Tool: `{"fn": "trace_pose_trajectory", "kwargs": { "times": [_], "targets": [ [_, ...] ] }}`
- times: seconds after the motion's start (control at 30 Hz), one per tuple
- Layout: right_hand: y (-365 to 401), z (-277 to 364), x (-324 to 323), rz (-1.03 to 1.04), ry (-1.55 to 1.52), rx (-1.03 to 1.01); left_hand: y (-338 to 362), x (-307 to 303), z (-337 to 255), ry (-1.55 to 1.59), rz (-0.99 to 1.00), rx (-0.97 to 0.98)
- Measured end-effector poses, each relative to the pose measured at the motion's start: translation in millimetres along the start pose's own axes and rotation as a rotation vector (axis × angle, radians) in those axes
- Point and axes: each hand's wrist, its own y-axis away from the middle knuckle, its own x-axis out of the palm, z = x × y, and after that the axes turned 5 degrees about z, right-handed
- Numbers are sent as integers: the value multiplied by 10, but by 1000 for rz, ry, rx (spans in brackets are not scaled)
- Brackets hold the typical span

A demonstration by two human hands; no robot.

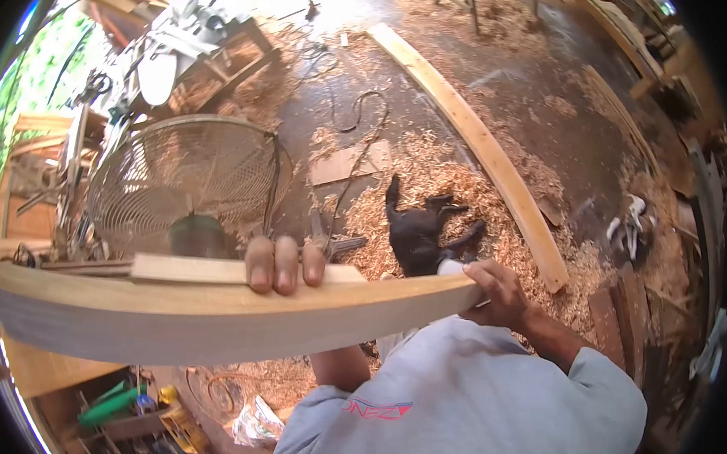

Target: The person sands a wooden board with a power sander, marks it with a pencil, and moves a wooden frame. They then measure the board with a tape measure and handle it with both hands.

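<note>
A long wooden board (235, 331) is held up on edge across my front, its pale yellow narrow face on top and a greyish broad side towards me. My left hand (283, 265) reaches from below and behind it, with three fingertips hooked over a thinner wood strip (189, 269) lying along the far side of its top edge. At the board's right end my right hand (500, 290) is closed round the tip, thumb side up. A small white object (452, 269) shows beside those fingers, partly hidden.
A large caged fan (190, 169) stands beyond the board. A black animal (416, 234) lies on wood shavings (432, 165). A long plank (475, 142) rests on the floor. Power tools (181, 419) sit lower left, and a cable (354, 177) trails across the floor.
</note>
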Motion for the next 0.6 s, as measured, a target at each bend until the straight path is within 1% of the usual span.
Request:
{"fn": "trace_pose_trajectory", "kwargs": {
  "times": [0.03,0.07,0.1,0.17,0.2,0.27,0.3,0.37,0.4,0.43,0.47,0.5,0.57,0.6],
  "targets": [
    [8,-2,-76,-24,7,19,-106,11,140,45,-30,39],
    [9,-8,-169,-39,12,57,-191,-24,238,57,-58,37],
    [-381,-9,8,-101,35,67,-505,-244,-11,129,-7,-7],
    [-388,-103,-87,-104,120,132,-655,-468,152,71,-75,62],
    [-435,-163,-99,-127,131,133,-763,-636,229,78,-56,46],
    [-536,-235,-103,-162,121,221,-898,-1054,372,66,-58,9],
    [-603,-270,-83,-177,123,221,-962,-1254,443,66,-47,-2],
    [-738,-381,-80,-160,108,400,-1067,-1690,608,172,-220,-49],
    [-801,-460,-83,-126,123,502,-1088,-1928,662,168,-218,-50],
    [-875,-574,-86,-132,120,487,-1126,-2190,713,181,-319,-37],
    [-990,-737,-95,-118,93,543,-1199,-2507,761,193,-416,-16],
    [-1120,-954,-103,-98,63,585,-1270,-2883,807,172,-395,9],
    [-1321,-1510,-158,32,145,418,-1511,-3611,802,237,-293,101],
    [-1335,-1921,-82,22,65,474,-1679,-3855,758,207,-346,69]
  ]
}}
